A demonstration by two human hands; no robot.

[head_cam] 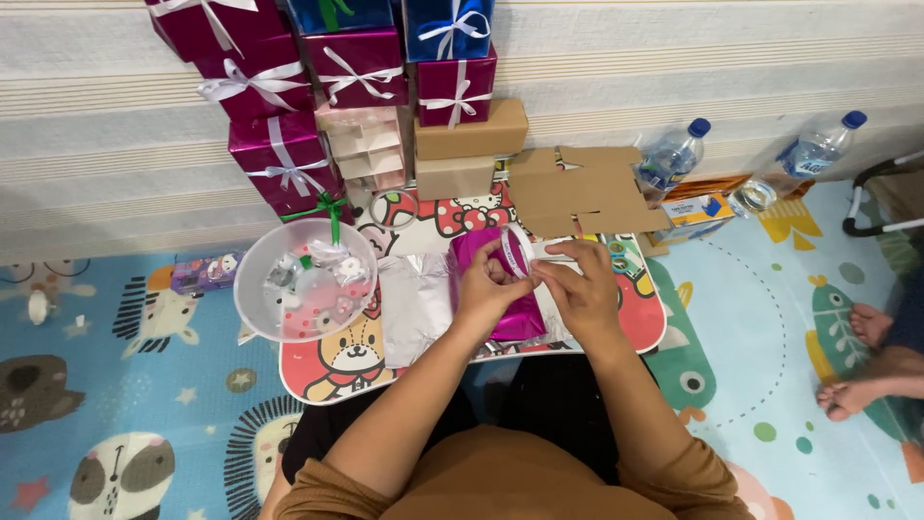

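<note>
Both hands [539, 284] over cartoon lap table [635, 332] (animal-print floor mat [125, 385] beneath)

Magenta box [520, 313], animal-patterned blue mat [144, 385]

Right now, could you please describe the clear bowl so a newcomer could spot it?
Find the cartoon lap table on the play mat. The bowl overhangs its left edge, left of the left hand. It is the only round, see-through thing, holding small trinkets.

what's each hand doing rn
Left hand: closed on the roll of tape, over the magenta box.
Right hand: pinching the tape's free end.
</note>
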